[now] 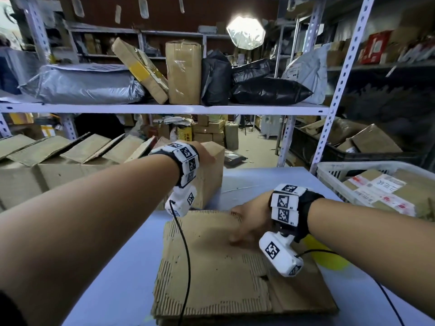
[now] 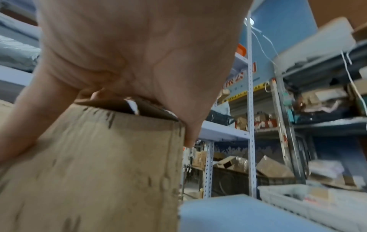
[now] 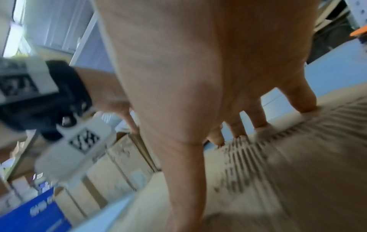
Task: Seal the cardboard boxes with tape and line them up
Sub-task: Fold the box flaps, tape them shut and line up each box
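A tall brown cardboard box stands on the blue table beside a row of boxes. My left hand grips its top from above; in the left wrist view the palm covers the box, with the thumb down one side and a finger over the far corner. The top flaps show a dark gap. A worn flat cardboard sheet lies in front of me. My right hand rests straight fingertips on the sheet near its far edge. No tape is visible.
Several open-flapped cardboard boxes line the left side. A white plastic basket with labelled parcels sits at the right. A yellow object lies under my right forearm. A metal shelf loaded with parcels crosses behind the table.
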{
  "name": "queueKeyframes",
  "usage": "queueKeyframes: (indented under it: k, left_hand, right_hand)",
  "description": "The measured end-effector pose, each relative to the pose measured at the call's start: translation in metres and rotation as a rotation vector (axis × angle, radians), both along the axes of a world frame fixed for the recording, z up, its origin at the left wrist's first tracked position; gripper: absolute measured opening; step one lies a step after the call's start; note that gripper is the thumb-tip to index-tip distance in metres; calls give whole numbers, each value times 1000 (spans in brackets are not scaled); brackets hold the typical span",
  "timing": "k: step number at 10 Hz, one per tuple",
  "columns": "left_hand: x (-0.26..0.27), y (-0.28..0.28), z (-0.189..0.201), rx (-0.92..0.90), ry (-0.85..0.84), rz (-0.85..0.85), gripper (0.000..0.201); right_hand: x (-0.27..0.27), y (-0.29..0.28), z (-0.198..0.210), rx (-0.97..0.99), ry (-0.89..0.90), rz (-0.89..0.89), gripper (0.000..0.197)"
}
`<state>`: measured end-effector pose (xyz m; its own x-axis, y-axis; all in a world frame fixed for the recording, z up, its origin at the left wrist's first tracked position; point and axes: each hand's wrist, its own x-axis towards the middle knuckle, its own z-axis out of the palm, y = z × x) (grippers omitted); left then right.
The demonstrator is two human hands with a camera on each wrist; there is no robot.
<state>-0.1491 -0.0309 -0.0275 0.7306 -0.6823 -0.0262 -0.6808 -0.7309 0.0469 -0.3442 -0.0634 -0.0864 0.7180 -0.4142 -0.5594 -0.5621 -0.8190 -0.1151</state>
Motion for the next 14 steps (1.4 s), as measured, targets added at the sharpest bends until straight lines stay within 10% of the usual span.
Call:
queueKeyframes:
  k: [2,4,6,10,12,14]
  left_hand:
    - [-5,15,11,20,64,14,77]
    - [25,63,38,-37,-232,4,54]
    - [50,92,6,43,72,-174,37]
    - [-1,120,9,-86,-208,-507,48]
    - [-56,131,-31,348,255,-593,103]
    - [-52,126,-63,471,190,-487,125]
  right_hand:
    - [30,-20,40,371,-397,-378,81]
    - [92,-7,30,519,-657,-477,87]
    - [119,-7,23,628,-800,-549,91]
    - [97,-8,42,571,-649,-404,52]
    - [25,12,33,398,-591,-314,50]
    - [-50,17,-6,141,-331,-236,76]
